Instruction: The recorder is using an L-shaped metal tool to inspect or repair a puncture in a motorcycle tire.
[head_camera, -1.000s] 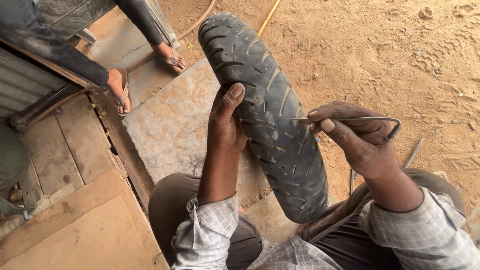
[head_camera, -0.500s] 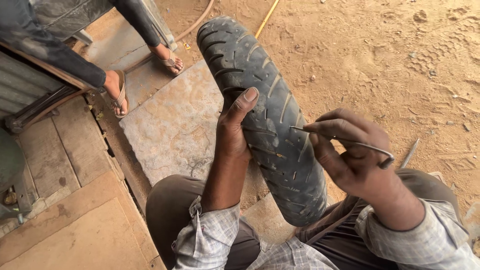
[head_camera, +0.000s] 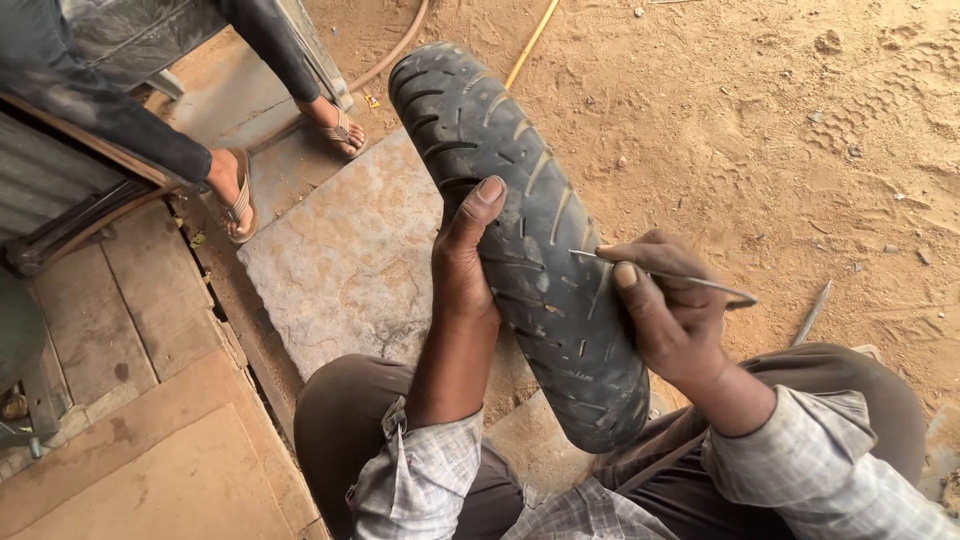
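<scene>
**Tyre, black, treaded — tool tip now laid against the tread**

Tyre (head_camera: 530, 250): stands on edge between your knees, lower end down by your lap, upper end over the grey stone slab (head_camera: 340, 260) and the sandy ground (head_camera: 780, 130). Tread faces you; grooves are worn and dusty.

Left hand (head_camera: 465, 265): wraps the tyre's left flank. Your thumb lies up along the tread, your other fingers curl behind, out of sight. Closed around the tyre, bracing it.

Right hand (head_camera: 665, 315): pinches a thin metal tool (head_camera: 660, 275), a wire-like rod with a looped handle end at the right. Fingers are shut tight on its shank.

Change noted: a second ago you hold the tool clear of the rubber, loop end well out to the right. Half a second ago its point nears the tread. Now the tip rests on the tread, near a groove just right of your left thumb. Your left thumb sits higher up the tread than before. Judged meaning: you have gone from positioning to working on the surface, probing or picking at one spot.

Surroundings: wooden boards (head_camera: 130, 330) at left; another person's sandalled feet (head_camera: 235, 195) stand beyond the slab; a hose (head_camera: 395, 50) and a yellow line (head_camera: 530, 40) lie on the sand.
</scene>
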